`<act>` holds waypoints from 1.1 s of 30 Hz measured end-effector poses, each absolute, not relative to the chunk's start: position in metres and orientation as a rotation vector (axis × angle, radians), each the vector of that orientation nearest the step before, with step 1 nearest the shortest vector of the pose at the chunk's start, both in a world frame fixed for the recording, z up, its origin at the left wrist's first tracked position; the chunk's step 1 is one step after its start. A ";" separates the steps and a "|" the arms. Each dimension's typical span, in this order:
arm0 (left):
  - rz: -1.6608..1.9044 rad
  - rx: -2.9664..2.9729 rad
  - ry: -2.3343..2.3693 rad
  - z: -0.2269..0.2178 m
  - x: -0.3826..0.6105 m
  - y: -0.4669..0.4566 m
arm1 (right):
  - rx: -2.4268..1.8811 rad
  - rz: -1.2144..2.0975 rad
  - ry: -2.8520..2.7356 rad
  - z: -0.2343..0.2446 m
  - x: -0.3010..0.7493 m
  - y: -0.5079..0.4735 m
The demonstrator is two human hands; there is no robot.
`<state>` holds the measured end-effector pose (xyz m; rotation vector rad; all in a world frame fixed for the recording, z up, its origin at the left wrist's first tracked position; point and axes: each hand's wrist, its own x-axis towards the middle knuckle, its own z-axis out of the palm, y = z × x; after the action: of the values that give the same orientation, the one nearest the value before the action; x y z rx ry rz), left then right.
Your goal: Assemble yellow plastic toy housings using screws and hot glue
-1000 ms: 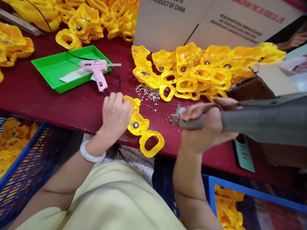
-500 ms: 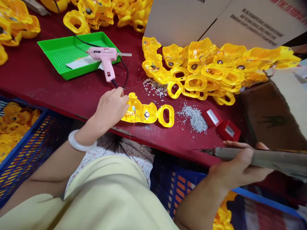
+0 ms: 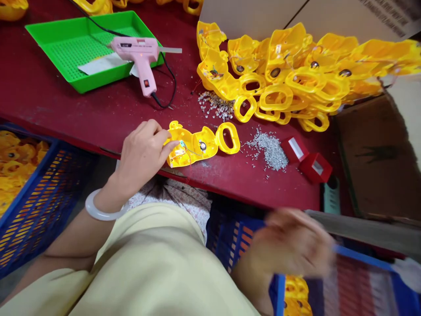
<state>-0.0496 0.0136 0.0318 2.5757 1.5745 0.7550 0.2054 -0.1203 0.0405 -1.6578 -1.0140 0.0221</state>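
My left hand (image 3: 141, 147) grips the left end of a yellow plastic toy shell (image 3: 208, 149), thumb over its inner side. The shell lies open side up near the table's front edge. Thin wires, a small board and a round metal part show inside, and an oval ring forms its right end. My right hand (image 3: 296, 243), smeared by motion, is in front of the table edge at the right; its fingers and anything in them cannot be made out. A pile of small silver screws (image 3: 271, 149) lies between the shell and two red blocks (image 3: 315, 168).
A pink glue gun (image 3: 141, 55) rests on a green tray (image 3: 75, 81). Stacked yellow shells (image 3: 279, 57) and a second heap of small metal parts (image 3: 217, 105) lie behind. A cardboard box (image 3: 371, 153) stands right; blue crates (image 3: 49, 188) flank the lap.
My right hand has let go of the grey screwdriver and moved left and down. My left thumb now shows over the shell, which is turned slightly. The whole view has shifted.
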 end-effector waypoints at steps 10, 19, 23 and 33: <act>1.350 2.413 1.440 0.033 -0.057 -0.013 | -1.592 0.847 -1.698 0.020 0.137 -0.078; 1.320 2.452 1.153 0.015 -0.040 -0.053 | -1.491 1.255 -1.078 0.034 0.129 -0.068; 1.263 2.381 1.136 0.016 -0.034 -0.051 | -1.457 1.246 -1.089 0.038 0.127 -0.066; 1.255 2.343 0.952 0.023 -0.036 -0.044 | -1.343 1.245 -1.558 0.053 0.146 -0.054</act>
<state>-0.0365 -0.0440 0.0229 2.3434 0.9521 1.2551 0.1456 -0.0538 0.0531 -1.3429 -1.5583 1.2452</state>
